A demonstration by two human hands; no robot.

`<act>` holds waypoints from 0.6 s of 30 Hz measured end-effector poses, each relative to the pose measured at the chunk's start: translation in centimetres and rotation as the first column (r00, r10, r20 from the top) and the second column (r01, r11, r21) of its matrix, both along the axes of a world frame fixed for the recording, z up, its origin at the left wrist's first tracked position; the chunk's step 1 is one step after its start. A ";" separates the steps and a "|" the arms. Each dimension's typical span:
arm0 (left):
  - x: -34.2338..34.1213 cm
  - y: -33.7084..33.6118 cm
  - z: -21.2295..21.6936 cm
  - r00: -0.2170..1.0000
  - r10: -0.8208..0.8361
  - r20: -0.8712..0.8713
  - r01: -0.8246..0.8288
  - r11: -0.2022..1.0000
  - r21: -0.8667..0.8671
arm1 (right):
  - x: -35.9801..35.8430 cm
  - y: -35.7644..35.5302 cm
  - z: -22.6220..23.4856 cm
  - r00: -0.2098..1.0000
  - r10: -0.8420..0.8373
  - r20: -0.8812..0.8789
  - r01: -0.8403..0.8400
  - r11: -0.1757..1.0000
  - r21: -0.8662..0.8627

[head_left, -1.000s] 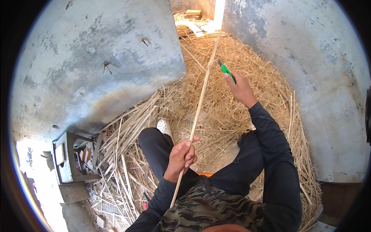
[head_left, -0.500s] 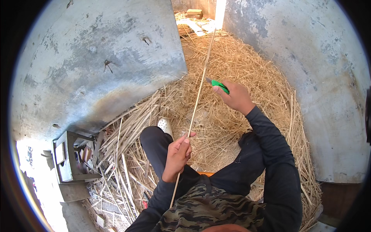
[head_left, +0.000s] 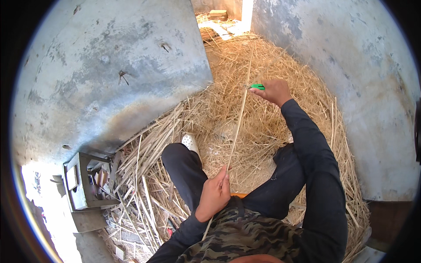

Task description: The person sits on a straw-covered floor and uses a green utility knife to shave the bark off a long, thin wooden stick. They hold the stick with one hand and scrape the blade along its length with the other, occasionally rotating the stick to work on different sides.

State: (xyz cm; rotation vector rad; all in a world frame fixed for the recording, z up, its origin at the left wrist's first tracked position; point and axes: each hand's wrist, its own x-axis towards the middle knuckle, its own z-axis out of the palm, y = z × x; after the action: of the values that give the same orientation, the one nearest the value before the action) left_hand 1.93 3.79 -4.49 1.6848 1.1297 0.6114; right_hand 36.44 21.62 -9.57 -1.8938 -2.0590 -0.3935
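Note:
A long thin pale strip (head_left: 239, 120), like split bamboo or cane, slants from my lap up toward the far end of the room. My left hand (head_left: 215, 194) is closed around its lower part, thumb on top, close to my waist. Further along, my right hand (head_left: 272, 92) grips a green utility knife (head_left: 257, 87). The knife's tip end meets the strip from the right; the blade itself is too small to make out. Beyond the knife the strip continues, thinner and blurred.
Shavings and straw-like strips (head_left: 285, 65) cover the floor around my legs. On the left, longer split strips (head_left: 149, 131) lie piled beside a small wooden cabinet (head_left: 90, 179). Grey walls (head_left: 118, 52) rise left and right. A brick (head_left: 218, 14) lies by the bright far opening.
My left hand has drawn back toward my waist and slightly right with the strip. The knife, earlier just apart from the strip, now touches it a little further right.

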 end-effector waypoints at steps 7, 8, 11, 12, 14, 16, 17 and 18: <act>-1.1 0.4 -1.1 0.991 0.057 0.117 -0.042 0.991 -0.125 | -2.1 0.3 0.2 0.872 -0.184 -0.454 -0.042 0.895 -0.444; -1.2 0.7 -1.0 0.983 0.067 0.173 -0.036 0.984 -0.173 | -2.3 0.0 0.5 0.739 -0.250 -0.625 -0.168 0.831 -0.530; -1.1 1.0 -1.0 0.978 0.063 0.198 -0.026 0.982 -0.186 | -3.0 -1.1 2.2 0.175 -0.553 -0.815 -0.582 0.609 -0.538; -1.1 1.0 -0.9 0.973 0.077 0.220 -0.026 0.974 -0.223 | -3.1 -1.4 2.5 0.143 -0.584 -0.799 -0.595 0.595 -0.541; -0.9 1.2 -0.5 0.960 0.103 0.259 -0.025 0.957 -0.288 | -2.4 -1.2 2.4 0.190 -0.556 -0.809 -0.573 0.607 -0.551; -0.7 1.2 -1.1 0.966 0.101 0.238 -0.030 0.959 -0.283 | -2.3 -1.0 2.2 0.508 -0.415 -0.755 -0.340 0.709 -0.618; -0.7 1.3 -1.3 0.969 0.102 0.224 -0.037 0.960 -0.279 | -2.7 -1.2 2.0 0.757 -0.309 -0.576 -0.112 0.807 -0.580; -0.7 1.4 -1.3 0.969 0.108 0.221 -0.044 0.961 -0.275 | -3.0 -1.3 1.9 0.921 -0.241 -0.307 0.085 0.891 -0.446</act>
State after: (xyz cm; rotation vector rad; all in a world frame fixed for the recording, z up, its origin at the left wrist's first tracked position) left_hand 1.27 5.20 -5.81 1.3064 1.0588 0.6553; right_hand 33.39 20.30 -7.71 -2.1948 -1.8444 0.3810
